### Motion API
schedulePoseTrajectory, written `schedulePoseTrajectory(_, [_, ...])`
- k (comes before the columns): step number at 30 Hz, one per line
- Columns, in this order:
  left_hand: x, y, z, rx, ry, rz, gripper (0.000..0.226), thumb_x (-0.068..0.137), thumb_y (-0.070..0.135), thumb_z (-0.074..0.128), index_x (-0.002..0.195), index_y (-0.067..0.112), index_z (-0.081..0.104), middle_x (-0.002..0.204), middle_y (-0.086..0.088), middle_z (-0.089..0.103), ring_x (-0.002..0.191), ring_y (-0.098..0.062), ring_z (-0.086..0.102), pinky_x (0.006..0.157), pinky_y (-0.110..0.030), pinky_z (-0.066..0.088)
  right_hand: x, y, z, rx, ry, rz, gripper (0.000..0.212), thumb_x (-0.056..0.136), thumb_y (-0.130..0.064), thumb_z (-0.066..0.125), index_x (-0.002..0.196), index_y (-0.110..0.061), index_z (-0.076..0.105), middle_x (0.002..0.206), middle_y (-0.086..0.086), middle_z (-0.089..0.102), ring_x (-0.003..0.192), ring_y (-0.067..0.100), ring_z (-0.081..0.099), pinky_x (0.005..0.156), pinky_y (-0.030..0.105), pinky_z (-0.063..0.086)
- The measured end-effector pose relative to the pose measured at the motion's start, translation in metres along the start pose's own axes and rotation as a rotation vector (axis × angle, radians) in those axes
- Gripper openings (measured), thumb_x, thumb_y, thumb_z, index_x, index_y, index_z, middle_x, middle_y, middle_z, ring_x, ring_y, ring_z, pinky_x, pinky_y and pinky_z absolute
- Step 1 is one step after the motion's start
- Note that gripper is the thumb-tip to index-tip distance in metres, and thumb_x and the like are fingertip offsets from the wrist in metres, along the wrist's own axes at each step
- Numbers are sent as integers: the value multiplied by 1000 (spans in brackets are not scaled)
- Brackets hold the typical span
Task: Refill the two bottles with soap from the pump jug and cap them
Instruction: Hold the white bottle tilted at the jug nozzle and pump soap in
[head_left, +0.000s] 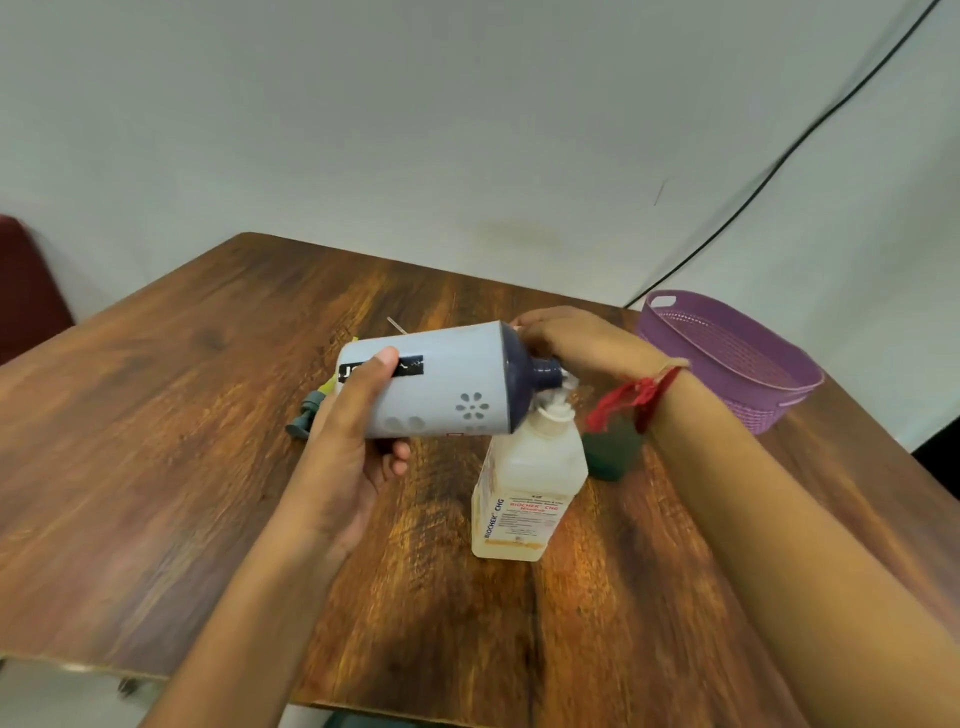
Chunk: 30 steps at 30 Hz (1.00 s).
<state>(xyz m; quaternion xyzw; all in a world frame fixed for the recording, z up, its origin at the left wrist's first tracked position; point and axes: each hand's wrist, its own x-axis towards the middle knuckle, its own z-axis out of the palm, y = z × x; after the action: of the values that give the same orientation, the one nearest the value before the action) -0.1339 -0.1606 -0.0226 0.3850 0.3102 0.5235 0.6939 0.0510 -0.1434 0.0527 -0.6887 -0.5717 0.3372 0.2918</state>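
**Forearms low in frame; bottle tipped sideways at the jug**

Head view.

1. Both forearms come in from the bottom edge, over the wooden worktop (156, 441).
2. Left grip (358, 431): clamped round the base end of the pale blue bottle (447, 384). The thumb lies across its black label and the fingers curl underneath.
3. I read the bottle as held clear of the worktop and lying nearly level. Its dark blue shoulder and neck point right.
4. The neck sits just above the white pump head (558, 408) of the pump jug (524, 488). This spot is blurred, so I cannot tell whether they touch.
5. The jug stands upright near the middle of the worktop. It is translucent, and its printed label faces me.
6. Right grip (576, 338): it lies over the pump head, just behind the bottle's neck. The fingertips are hidden by the bottle's shoulder. I cannot tell whether they press, pinch or only rest there.
7. A red thread (639, 395) is tied at the right wrist.
8. A dark green object (613, 452) sits on the worktop beside the jug, partly hidden by that wrist. I cannot make out what it is.
9. A grey pump cap (306, 415) lies on its side just left of the left grip.
10. A purple basket (779, 410) stands at the far right edge of the worktop.
11. A black cable (779, 156) runs down the wall behind the basket.
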Motion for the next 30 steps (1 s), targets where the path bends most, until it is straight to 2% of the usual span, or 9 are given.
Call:
schedulePoseTrajectory(3, [0,-1,-2,21,30,19,54,55,58,65,97,23,61,71,-1,57,43,-5,44,35,-15,38,-5,6,9,291,17,13,30,92,5,36,84,-8,61,87,8,60,71,16,56,51,18,50])
schedulePoseTrajectory(7, [-2,-2,-2,29,42,-12,48,66,54,64,100,21,59,74,-2,55,43,-5,43,35,-14,38,-4,8,11,185,63,-13,33,91,6,34,82,-9,61,86,6,60,66,13,54,44,14,47])
schedulePoseTrajectory(9, [-2,0,-2,22,29,-15,41,70,51,59,99,22,59,74,-2,56,43,-5,43,35,-14,39,-1,2,6,98,75,-45,31,93,2,38,78,-12,61,84,4,59,69,12,54,49,15,46])
schedulePoseTrajectory(12, [0,2,0,10,21,-12,41,70,51,58,98,21,59,75,-4,56,42,-5,43,36,-14,39,2,-4,0,-24,-30,-80,25,96,-6,43,79,-13,61,85,1,59,74,10,54,64,17,45])
schedulePoseTrajectory(16, [-1,-2,-1,28,35,8,40,72,51,57,98,21,60,77,-5,56,44,-5,42,36,-14,38,3,4,6,107,-61,9,31,93,1,40,84,-19,61,97,5,61,74,11,58,50,13,47])
schedulePoseTrajectory(19, [-3,-5,-1,37,62,6,40,71,52,56,97,22,59,73,-2,56,42,-6,41,34,-15,36,-2,11,11,163,-70,3,34,91,5,38,85,-18,62,97,4,62,75,12,58,53,15,48])
schedulePoseTrajectory(22, [-2,-3,0,31,48,-8,41,70,52,56,98,22,58,73,-2,56,42,-6,42,34,-15,37,-1,6,7,169,7,-24,26,93,2,41,84,-10,62,90,3,60,70,10,56,48,11,47])
schedulePoseTrajectory(26, [1,2,0,32,31,6,46,72,52,57,104,18,59,78,-6,55,43,-6,43,35,-15,38,3,-1,2,9,15,-83,29,96,-7,43,76,-20,59,85,-4,59,73,4,53,57,7,44])
schedulePoseTrajectory(30, [0,-1,-1,38,67,-10,39,70,52,57,95,23,60,72,-2,57,42,-6,41,34,-15,36,-2,11,14,142,51,-20,31,93,0,38,79,-15,61,99,9,60,75,13,56,53,15,47])
